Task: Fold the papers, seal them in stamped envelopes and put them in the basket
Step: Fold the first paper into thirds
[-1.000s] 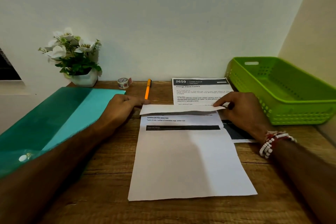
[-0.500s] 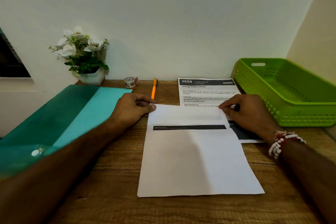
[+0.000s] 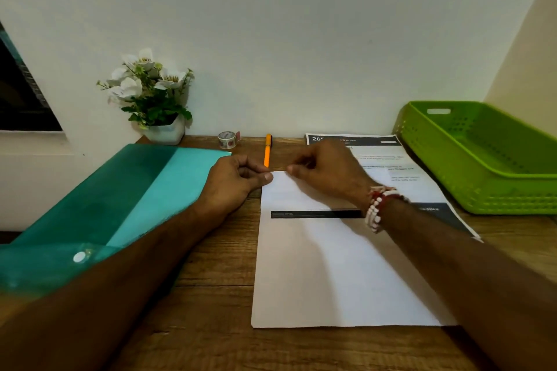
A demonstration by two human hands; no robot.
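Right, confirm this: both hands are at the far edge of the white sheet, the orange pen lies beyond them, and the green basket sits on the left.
Wrong side: the head view shows the green basket on the right. The rest stands.

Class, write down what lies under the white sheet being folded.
Under the white sheet, on its right side, lies a second printed sheet; its header, text and dark footer corner show. How far it runs beneath is hidden. Elsewhere, the wooden desk.
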